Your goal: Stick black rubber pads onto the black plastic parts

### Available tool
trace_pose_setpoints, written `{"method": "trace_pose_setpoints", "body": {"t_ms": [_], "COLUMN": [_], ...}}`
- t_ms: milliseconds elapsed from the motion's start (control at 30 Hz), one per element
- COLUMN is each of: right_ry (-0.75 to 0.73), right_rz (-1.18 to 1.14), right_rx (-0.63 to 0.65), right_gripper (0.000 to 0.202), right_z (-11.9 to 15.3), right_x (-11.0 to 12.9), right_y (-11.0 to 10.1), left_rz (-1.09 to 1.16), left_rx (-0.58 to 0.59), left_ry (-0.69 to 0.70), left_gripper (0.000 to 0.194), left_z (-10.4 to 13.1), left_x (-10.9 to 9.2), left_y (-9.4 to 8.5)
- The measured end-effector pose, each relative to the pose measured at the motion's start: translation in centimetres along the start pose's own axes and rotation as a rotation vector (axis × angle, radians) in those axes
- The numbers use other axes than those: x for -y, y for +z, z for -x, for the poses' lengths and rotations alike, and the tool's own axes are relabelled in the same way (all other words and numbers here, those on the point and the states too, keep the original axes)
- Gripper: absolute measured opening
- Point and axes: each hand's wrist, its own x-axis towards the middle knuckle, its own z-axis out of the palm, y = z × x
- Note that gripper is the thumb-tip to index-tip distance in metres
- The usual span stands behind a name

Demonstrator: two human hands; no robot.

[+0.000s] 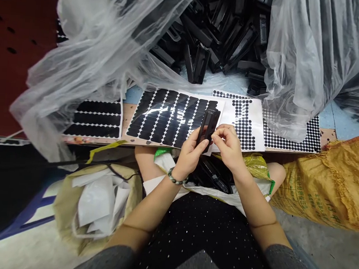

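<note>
My left hand (191,153) is closed around a black plastic part (210,119), long and narrow, held upright above the table's front edge. Close against its right side is my right hand (228,148), with thumb and forefinger pinched together; what lies between those fingertips, if anything, is too small to make out. Just behind the hands lies a sheet of black stickers (171,117) in rows of rounded shapes. To the right of it is a sheet of round black dots (243,124), partly peeled to bare white backing. More black parts (215,176) lie in an open bag on my lap.
A heap of black plastic parts (199,64) fills the back, flanked by clear plastic sheeting (103,35). Another dotted sheet (290,136) lies to the right. A bag of white paper scraps (96,200) stands lower left, a yellow woven sack (332,186) at right.
</note>
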Motion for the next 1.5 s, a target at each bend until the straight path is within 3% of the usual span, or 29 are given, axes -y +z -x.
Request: {"method": "trace_pose_setpoints", "body": {"t_ms": [167, 300, 400, 467, 500, 600, 633, 667, 767, 833, 900, 967, 1067, 1133, 1300, 1400, 1500], "right_ry": [0.156, 0.212, 0.193, 0.186, 0.193, 0.210, 0.207, 0.201, 0.212, 0.221, 0.210, 0.196, 0.186, 0.187, 0.200, 0.217, 0.256], "right_rz": [0.010, -0.239, -0.325, -0.306, -0.275, -0.088, -0.021, 0.029, 0.100, 0.179, 0.342, 0.526, 0.659, 0.664, 0.665, 0.514, 0.043], "right_rx": [-0.038, 0.045, 0.063, 0.044, 0.082, 0.322, 0.354, 0.324, 0.076, -0.044, -0.109, -0.114, -0.058, -0.036, -0.019, -0.061, -0.071], "right_gripper": [0.042, 0.061, 0.064, 0.055, 0.047, 0.033, 0.030, 0.028, 0.025, 0.020, 0.012, 0.006, 0.007, 0.009, 0.019, 0.014, 0.019], "right_z": [-0.7, -0.7, -0.3, 0.2, 0.4, 1.2, 1.4, 1.5, 1.1, 0.2, -1.1, -2.6, -4.7, -5.7, -6.3, -5.6, -4.2], "right_x": [-1.1, -1.6, -1.7, -1.6, -1.5, -1.0, -0.9, -0.9, -1.3, -1.8, -2.3, -2.7, -3.3, -3.7, -4.1, -3.7, -2.5], "right_y": [-0.7, -2.0, -3.0, -3.7, -4.0, -4.9, -5.1, -5.3, -6.2, -7.0, -7.6, -7.7, -6.8, -6.0, -5.5, -5.2, -3.8], "left_rz": [0.116, 0.229, 0.015, -0.233, -0.338, -0.503, -0.544, -0.597, -0.808, -0.873, -0.867, -0.793, -0.507, -0.241, 0.246, 0.410, 0.486], "left_rx": [0.059, 0.198, 0.347, 0.354, 0.294, -0.037, -0.084, -0.093, -0.155, -0.213, -0.237, -0.223, -0.132, -0.049, -0.014, -0.008, -0.007], "left_ry": [-0.144, -0.305, -0.264, -0.161, -0.087, 0.187, 0.245, 0.250, 0.115, 0.068, 0.087, 0.190, 0.285, 0.132, -0.289, -0.374, -0.374], "left_gripper": [0.044, 0.045, 0.035, 0.028, 0.027, 0.023, 0.023, 0.025, 0.034, 0.028, 0.018, 0.021, 0.036, 0.037, 0.030, 0.031, 0.031], "left_z": [0.3, 0.7, -0.3, -2.5, -4.1, -10.7, -13.1, -15.5, -21.3, -23.6, -24.3, -23.5, -19.4, -15.4, -6.6, -4.3, -3.6], "left_x": [-0.5, -1.8, -3.1, -3.9, -4.2, -4.3, -4.1, -3.8, -2.5, -1.9, -1.6, -1.7, -2.2, -2.7, -2.8, -2.4, -2.0], "left_y": [-0.3, -0.5, -1.1, -1.6, -1.7, -1.2, -0.8, -0.4, 0.5, 0.4, -0.3, -1.0, -1.3, -0.9, 0.1, 0.6, 1.1]}}
